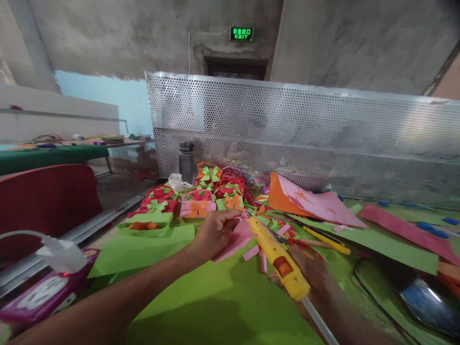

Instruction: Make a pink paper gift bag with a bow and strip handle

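Note:
My right hand (312,268) is wrapped round a yellow hot glue gun (276,254), with a clear glue stick (319,321) sticking out of its back end. The gun's nozzle points at the fingertips of my left hand (219,232). Those fingers pinch a pink piece of felt or paper (237,239) near its upper edge. Pink strips (264,258) lie beside it, close to the gun. Just beyond my left hand sit small handmade bags, among them a pink one with an orange bow (199,207) and a green one (145,225).
A dark bottle (186,163) stands before a perforated metal screen (305,124). Pink and orange sheets (316,201), yellow-handled scissors (330,242) and a phone (431,302) lie to the right. At left are a purple power strip (50,287) with a white plug and a red chair (46,211).

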Available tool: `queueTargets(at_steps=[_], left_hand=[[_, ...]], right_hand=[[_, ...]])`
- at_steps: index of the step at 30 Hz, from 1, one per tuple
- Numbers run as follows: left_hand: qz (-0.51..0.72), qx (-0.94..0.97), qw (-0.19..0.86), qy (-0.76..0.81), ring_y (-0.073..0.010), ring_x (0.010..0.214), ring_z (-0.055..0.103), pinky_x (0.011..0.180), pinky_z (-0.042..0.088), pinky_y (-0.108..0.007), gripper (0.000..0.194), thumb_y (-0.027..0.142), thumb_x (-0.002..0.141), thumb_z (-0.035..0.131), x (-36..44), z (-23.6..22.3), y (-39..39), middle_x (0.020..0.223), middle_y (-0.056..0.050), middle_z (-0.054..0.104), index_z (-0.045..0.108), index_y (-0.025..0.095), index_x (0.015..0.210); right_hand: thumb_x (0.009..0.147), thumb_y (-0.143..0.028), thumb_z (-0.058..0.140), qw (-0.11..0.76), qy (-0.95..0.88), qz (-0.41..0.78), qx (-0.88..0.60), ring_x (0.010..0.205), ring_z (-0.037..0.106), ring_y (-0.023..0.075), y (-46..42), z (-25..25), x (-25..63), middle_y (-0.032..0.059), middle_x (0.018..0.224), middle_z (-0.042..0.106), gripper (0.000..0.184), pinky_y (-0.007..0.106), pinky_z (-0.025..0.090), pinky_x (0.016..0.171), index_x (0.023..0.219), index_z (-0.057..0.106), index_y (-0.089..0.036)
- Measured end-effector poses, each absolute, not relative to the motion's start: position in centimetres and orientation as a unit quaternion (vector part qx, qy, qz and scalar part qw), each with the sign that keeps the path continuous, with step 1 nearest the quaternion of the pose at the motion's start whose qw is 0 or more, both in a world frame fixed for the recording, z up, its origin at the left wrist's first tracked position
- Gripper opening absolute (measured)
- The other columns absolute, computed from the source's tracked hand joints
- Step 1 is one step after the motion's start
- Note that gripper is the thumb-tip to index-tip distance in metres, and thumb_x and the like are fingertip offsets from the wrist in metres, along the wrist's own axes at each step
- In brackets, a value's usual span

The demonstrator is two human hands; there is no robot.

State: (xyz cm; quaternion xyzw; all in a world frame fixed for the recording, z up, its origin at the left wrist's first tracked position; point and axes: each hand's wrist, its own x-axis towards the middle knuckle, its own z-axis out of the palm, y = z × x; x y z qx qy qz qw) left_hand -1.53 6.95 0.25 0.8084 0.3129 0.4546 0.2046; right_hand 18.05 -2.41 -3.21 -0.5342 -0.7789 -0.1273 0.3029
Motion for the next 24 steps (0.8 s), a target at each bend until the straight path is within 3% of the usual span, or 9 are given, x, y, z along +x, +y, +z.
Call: queueTargets(at_steps=[24], left_hand=[[0.454,0.809,0.197,0.317,-0.0121,0.061,0.056,0.058,0.043,-0.019,0.029,0.01,0.076,0.043,-1.55,-0.15,7.11,0.067,-0.001,0.066,0.069,0.015,0.087]], right_hand=[[0.073,-0.026,0.048,0.3,-0.783,-0.085,-0.539,0.042,0.049,0.0141,-2.67,-3.28,18.25,-0.0029,0.052,0.053,0.007,0.024,0.028,0.039,0.068,0.043,-0.023]])
